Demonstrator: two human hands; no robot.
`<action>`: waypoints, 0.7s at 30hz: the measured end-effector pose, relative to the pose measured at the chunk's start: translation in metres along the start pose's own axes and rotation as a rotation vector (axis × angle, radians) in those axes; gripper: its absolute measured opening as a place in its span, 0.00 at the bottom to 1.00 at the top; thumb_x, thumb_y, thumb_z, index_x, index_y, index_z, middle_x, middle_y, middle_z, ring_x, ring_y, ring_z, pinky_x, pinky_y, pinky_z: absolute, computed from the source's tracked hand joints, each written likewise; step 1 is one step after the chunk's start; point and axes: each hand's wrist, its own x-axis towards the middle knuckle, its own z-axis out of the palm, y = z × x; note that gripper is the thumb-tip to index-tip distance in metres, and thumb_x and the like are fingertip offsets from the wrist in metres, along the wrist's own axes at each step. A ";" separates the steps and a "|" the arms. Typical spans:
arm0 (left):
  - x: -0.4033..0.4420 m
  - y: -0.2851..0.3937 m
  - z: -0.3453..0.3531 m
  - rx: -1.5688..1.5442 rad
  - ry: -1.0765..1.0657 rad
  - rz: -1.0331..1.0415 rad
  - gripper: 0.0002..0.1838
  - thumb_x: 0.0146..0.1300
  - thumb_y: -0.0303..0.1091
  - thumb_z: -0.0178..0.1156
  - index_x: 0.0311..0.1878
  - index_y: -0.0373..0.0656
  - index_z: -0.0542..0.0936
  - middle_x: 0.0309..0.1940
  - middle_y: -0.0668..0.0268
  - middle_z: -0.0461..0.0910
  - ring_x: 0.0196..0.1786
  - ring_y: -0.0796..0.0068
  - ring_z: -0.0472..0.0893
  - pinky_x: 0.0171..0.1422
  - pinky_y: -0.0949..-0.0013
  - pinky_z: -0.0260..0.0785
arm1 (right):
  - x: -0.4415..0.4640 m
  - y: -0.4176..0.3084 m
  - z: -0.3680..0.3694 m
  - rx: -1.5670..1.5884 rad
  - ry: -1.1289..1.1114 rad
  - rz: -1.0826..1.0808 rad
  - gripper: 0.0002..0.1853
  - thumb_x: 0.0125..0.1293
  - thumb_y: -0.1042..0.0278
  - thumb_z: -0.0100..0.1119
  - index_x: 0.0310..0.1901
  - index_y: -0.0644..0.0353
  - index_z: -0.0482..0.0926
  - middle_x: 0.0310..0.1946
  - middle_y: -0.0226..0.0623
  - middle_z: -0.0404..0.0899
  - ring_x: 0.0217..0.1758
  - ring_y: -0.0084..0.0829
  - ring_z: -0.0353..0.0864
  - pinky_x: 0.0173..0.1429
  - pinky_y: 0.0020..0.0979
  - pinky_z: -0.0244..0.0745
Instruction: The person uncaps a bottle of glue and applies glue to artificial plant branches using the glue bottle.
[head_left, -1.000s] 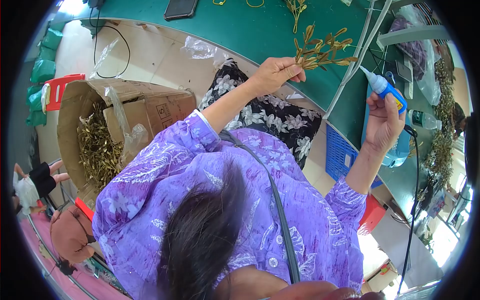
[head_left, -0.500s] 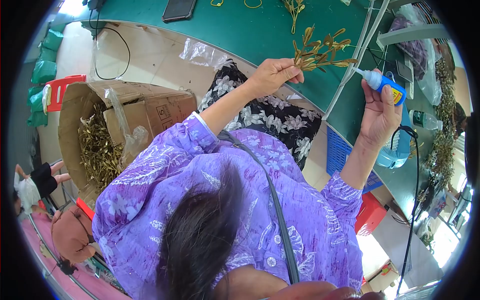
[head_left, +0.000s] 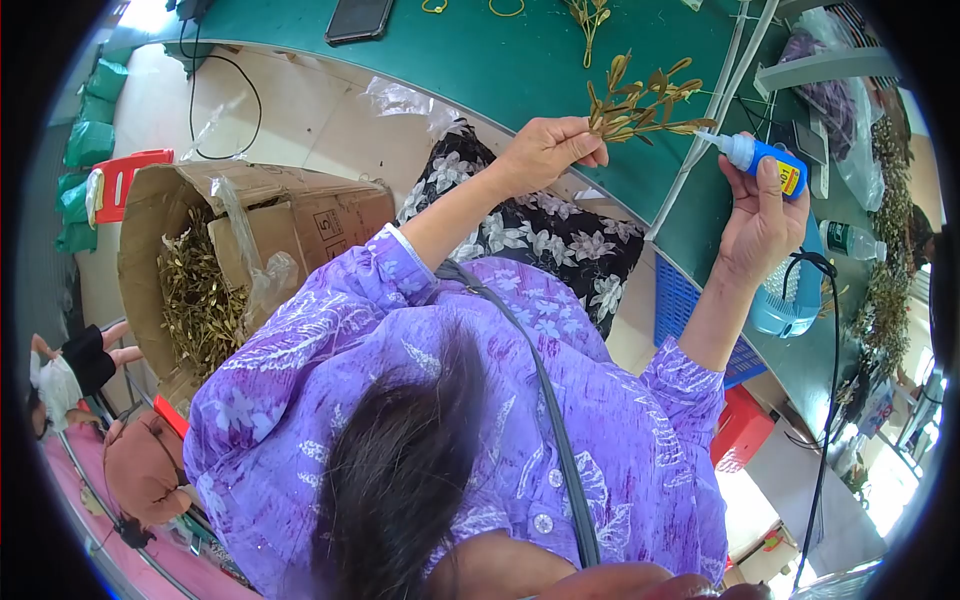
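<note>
My left hand [head_left: 550,157] pinches the stem end of a golden-brown artificial leaf sprig [head_left: 640,108] above the green table. Its leaves fan out towards the right. In my right hand [head_left: 757,215] is a blue glue bottle [head_left: 780,168] with a yellow label, tilted so its pale nozzle points left. The nozzle tip lies at the sprig's rightmost leaf; whether they touch I cannot tell. Another golden sprig [head_left: 588,22] rests on the table at the far edge of view.
A phone [head_left: 358,18] lies on the green table [head_left: 470,70]. A white rail [head_left: 700,135] crosses it. To the right are a clear bottle [head_left: 850,240] and a blue container [head_left: 785,310]. A cardboard box [head_left: 310,215] of golden sprigs stands left, and a floral cushion [head_left: 520,240] is below.
My right hand has brought the glue bottle slightly left and turned it, so the nozzle is closer to the leaf and more of the label shows. The left hand is nearly still.
</note>
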 end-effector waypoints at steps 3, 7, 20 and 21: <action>0.000 0.000 0.000 -0.007 0.002 -0.002 0.14 0.66 0.38 0.49 0.38 0.36 0.77 0.31 0.68 0.78 0.35 0.81 0.75 0.44 0.76 0.68 | 0.000 -0.001 0.000 -0.015 0.005 -0.008 0.14 0.58 0.77 0.56 0.42 0.72 0.65 0.37 0.52 0.75 0.41 0.43 0.79 0.42 0.40 0.81; 0.000 0.001 0.000 0.010 0.000 0.003 0.14 0.66 0.38 0.49 0.37 0.36 0.77 0.31 0.68 0.78 0.35 0.81 0.74 0.44 0.76 0.68 | 0.001 -0.001 -0.002 -0.021 0.013 -0.006 0.14 0.58 0.77 0.57 0.42 0.72 0.65 0.37 0.53 0.75 0.42 0.43 0.79 0.43 0.40 0.81; 0.001 -0.001 0.000 0.016 0.005 -0.006 0.13 0.66 0.37 0.50 0.37 0.37 0.77 0.31 0.69 0.78 0.35 0.81 0.74 0.44 0.77 0.68 | 0.002 -0.001 -0.004 -0.020 0.006 -0.006 0.13 0.57 0.77 0.58 0.41 0.72 0.66 0.36 0.53 0.75 0.42 0.43 0.79 0.43 0.40 0.80; 0.001 -0.001 0.000 0.013 0.004 -0.003 0.13 0.66 0.37 0.49 0.37 0.37 0.77 0.31 0.69 0.78 0.35 0.81 0.74 0.43 0.77 0.68 | 0.002 0.000 -0.004 -0.019 0.003 -0.009 0.14 0.57 0.77 0.58 0.41 0.72 0.66 0.36 0.53 0.75 0.42 0.43 0.79 0.43 0.40 0.80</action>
